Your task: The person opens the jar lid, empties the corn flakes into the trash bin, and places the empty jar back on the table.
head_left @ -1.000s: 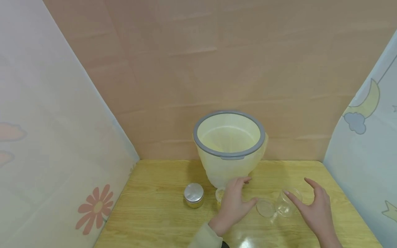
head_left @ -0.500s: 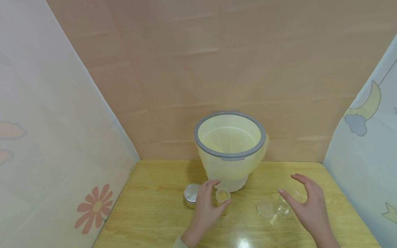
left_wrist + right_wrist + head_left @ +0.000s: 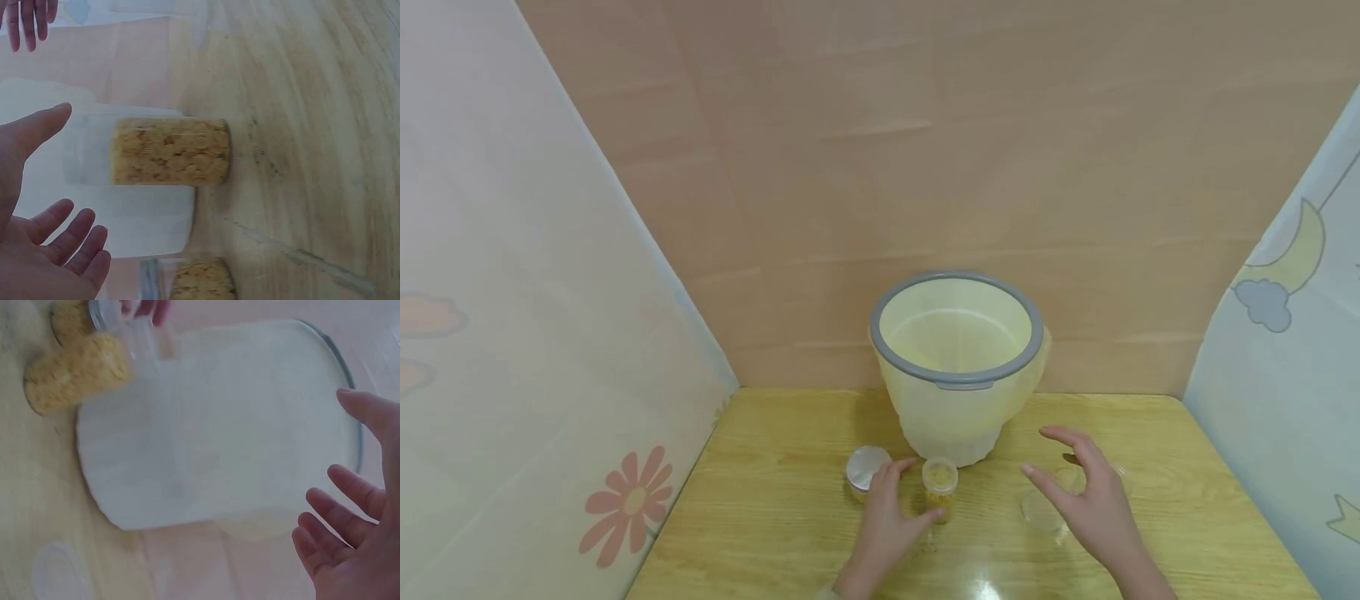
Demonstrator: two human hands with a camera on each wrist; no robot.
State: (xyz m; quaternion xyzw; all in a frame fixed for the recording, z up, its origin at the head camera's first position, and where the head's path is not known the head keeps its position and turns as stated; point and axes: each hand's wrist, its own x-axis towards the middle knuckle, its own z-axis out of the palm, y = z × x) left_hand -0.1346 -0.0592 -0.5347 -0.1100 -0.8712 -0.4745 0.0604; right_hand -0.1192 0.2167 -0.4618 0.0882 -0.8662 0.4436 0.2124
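Observation:
A clear jar of yellow flakes [image 3: 940, 490] stands upright with its top uncovered. My left hand [image 3: 886, 523] is just to its left, thumb and fingers spread apart; the left wrist view shows a gap between this hand [image 3: 59, 244] and the flakes jar [image 3: 169, 152]. Behind the left fingers sits a second flakes jar with a silver lid [image 3: 867, 468]. My right hand [image 3: 1096, 502] hovers over the right side, fingers parted and holding nothing. Below it lies a thin clear round lid [image 3: 1037, 512]. A clear container beside that lid is mostly hidden by the hand.
A large pale bin with a grey rim [image 3: 958, 421] stands behind the jars, at the back of the wooden table [image 3: 760, 508]. Fabric screens [image 3: 820, 208] enclose the table at the back and both sides.
My left hand has moved left from in front of the flakes jar, uncovering it, then slightly down. The right hand has shifted left, over the clear lid.

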